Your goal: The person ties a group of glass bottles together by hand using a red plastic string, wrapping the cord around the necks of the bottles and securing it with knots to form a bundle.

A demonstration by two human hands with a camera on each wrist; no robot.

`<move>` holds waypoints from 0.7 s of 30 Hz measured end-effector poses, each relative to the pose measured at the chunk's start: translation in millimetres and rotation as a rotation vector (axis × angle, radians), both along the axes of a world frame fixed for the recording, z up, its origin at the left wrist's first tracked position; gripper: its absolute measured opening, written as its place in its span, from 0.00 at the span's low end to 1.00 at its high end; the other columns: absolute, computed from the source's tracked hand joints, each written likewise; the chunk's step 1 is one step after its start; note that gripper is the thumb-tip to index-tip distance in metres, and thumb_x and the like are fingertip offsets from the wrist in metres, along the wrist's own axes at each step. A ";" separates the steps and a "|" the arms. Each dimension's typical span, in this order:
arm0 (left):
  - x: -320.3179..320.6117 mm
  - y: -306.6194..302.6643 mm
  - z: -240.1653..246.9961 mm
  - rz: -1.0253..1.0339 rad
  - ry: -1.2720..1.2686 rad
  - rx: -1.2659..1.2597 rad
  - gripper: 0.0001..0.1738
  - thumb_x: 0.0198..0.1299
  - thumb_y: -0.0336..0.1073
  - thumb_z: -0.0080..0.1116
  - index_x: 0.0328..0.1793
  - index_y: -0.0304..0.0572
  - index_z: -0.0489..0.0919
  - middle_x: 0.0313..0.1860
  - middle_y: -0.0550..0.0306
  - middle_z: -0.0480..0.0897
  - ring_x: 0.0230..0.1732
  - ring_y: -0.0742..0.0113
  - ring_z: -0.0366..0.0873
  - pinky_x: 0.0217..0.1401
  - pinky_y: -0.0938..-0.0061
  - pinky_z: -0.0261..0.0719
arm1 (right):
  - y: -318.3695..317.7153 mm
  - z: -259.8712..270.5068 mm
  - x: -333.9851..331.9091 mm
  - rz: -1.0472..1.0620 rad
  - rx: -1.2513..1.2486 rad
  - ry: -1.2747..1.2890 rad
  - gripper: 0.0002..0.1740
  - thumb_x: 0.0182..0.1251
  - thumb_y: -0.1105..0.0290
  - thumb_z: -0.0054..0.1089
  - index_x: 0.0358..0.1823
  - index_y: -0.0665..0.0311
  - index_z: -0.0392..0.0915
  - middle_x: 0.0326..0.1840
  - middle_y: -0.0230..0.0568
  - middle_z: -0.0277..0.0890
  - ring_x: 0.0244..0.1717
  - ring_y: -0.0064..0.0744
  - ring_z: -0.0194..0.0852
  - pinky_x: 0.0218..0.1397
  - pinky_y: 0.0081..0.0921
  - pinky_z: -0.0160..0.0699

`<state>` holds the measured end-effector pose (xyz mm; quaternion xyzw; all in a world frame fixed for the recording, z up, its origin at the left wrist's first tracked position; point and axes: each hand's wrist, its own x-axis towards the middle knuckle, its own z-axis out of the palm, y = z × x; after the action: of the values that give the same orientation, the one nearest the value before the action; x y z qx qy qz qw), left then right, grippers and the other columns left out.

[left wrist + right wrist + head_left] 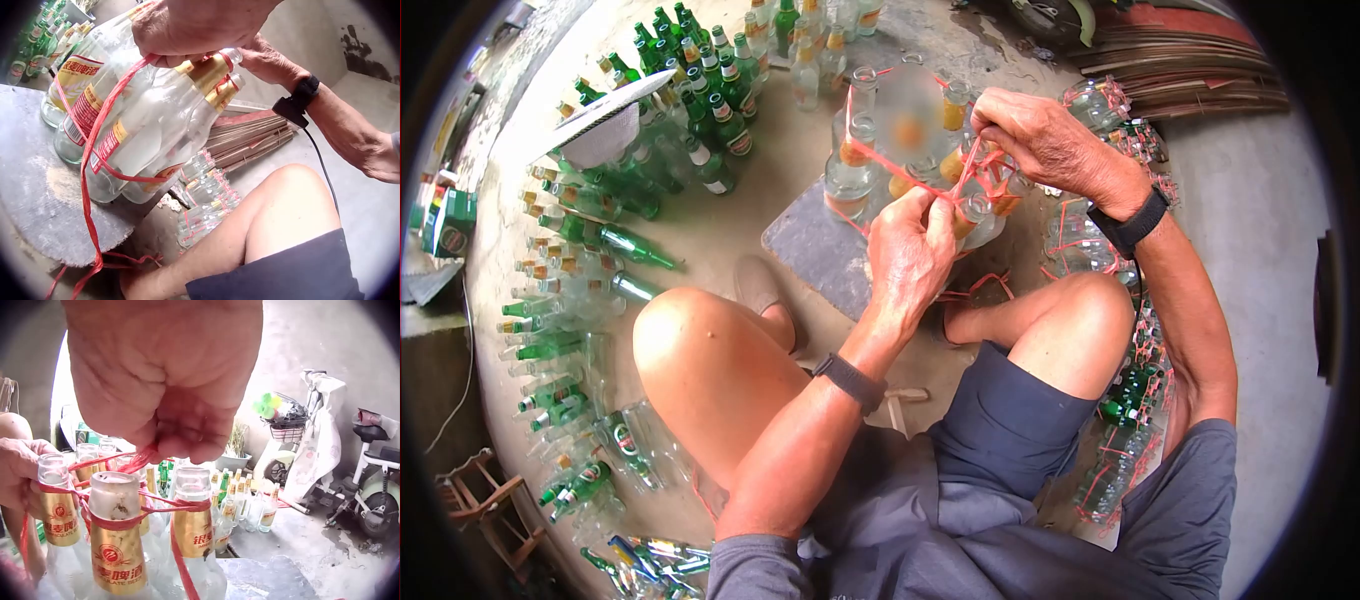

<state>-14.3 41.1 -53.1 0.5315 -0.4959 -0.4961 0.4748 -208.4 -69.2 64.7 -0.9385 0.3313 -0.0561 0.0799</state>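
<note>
A bundle of clear glass beer bottles [847, 182] stands on a grey slab [805, 240] in front of the person. Red plastic twine [112, 523] loops round the gold-labelled necks in the right wrist view. Lower down, another band of it crosses the printed body labels, as the left wrist view shows. My left hand [912, 245] pinches the twine at the near side of the necks. Over the far right of the bundle, my right hand [1040, 145] grips a strand pulled up taut from the left fingers. A loose length [90, 206] hangs down past the slab.
Many green and clear bottles [720, 125] stand or lie to the left. Twine-tied bundles [1085, 230] line the right side, near stacked flat sheets [1180, 70]. Scooters [375, 487] stand beyond. The person's knees [685, 325] flank the slab. A small wooden stool [495, 500] is at lower left.
</note>
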 end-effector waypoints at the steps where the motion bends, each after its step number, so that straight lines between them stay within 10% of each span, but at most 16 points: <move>1: -1.1 0.1 -1.9 0.011 0.019 -0.017 0.14 0.74 0.38 0.60 0.44 0.32 0.87 0.32 0.37 0.87 0.35 0.44 0.89 0.42 0.55 0.83 | -1.1 -2.3 -0.7 -0.004 -0.016 0.003 0.08 0.74 0.72 0.63 0.46 0.67 0.75 0.41 0.51 0.79 0.47 0.62 0.81 0.51 0.50 0.81; 3: -3.2 0.8 -4.0 0.022 0.039 -0.034 0.14 0.74 0.38 0.60 0.44 0.32 0.87 0.32 0.37 0.87 0.35 0.44 0.89 0.42 0.55 0.82 | -2.4 -5.8 -0.9 -0.029 -0.002 -0.021 0.07 0.75 0.71 0.62 0.46 0.66 0.75 0.41 0.51 0.80 0.47 0.62 0.82 0.51 0.50 0.81; 5: -5.6 1.1 -4.5 0.054 0.104 -0.070 0.13 0.74 0.29 0.57 0.39 0.25 0.84 0.26 0.69 0.77 0.32 0.82 0.70 0.31 0.74 0.72 | -3.2 -7.0 0.6 -0.054 0.011 -0.045 0.07 0.75 0.71 0.61 0.46 0.66 0.75 0.42 0.51 0.80 0.48 0.62 0.82 0.51 0.49 0.81; 11: -5.1 1.2 -5.6 0.049 0.103 -0.044 0.13 0.75 0.29 0.58 0.36 0.27 0.83 0.25 0.70 0.76 0.31 0.83 0.70 0.30 0.76 0.71 | -8.7 -12.5 5.6 -0.120 0.024 -0.038 0.08 0.76 0.66 0.61 0.45 0.64 0.76 0.40 0.50 0.81 0.46 0.60 0.82 0.49 0.50 0.81; 15: -5.5 1.2 -5.6 0.045 0.103 -0.031 0.13 0.74 0.29 0.58 0.35 0.27 0.83 0.25 0.71 0.76 0.31 0.83 0.70 0.30 0.76 0.71 | -18.6 -18.2 4.1 -0.084 0.053 -0.039 0.09 0.75 0.68 0.66 0.43 0.66 0.78 0.35 0.49 0.80 0.39 0.56 0.83 0.44 0.45 0.80; 17: -3.6 1.0 -5.0 0.027 0.039 0.005 0.14 0.74 0.38 0.61 0.41 0.33 0.86 0.29 0.38 0.85 0.32 0.46 0.87 0.41 0.56 0.81 | -22.3 -17.7 3.9 -0.099 0.106 -0.037 0.09 0.73 0.68 0.67 0.43 0.66 0.80 0.35 0.49 0.81 0.39 0.55 0.84 0.44 0.45 0.81; 21: -3.8 1.2 -7.3 0.040 0.012 0.001 0.14 0.74 0.39 0.62 0.43 0.33 0.87 0.30 0.38 0.86 0.32 0.46 0.87 0.41 0.56 0.82 | -29.4 -16.2 4.1 -0.075 0.154 0.002 0.07 0.70 0.70 0.68 0.45 0.66 0.84 0.36 0.48 0.85 0.39 0.50 0.86 0.44 0.42 0.82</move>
<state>-18.1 42.3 -60.5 0.5384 -0.4822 -0.4900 0.4874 -204.3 -98.5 48.5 -0.9166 0.3695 -0.0327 0.1492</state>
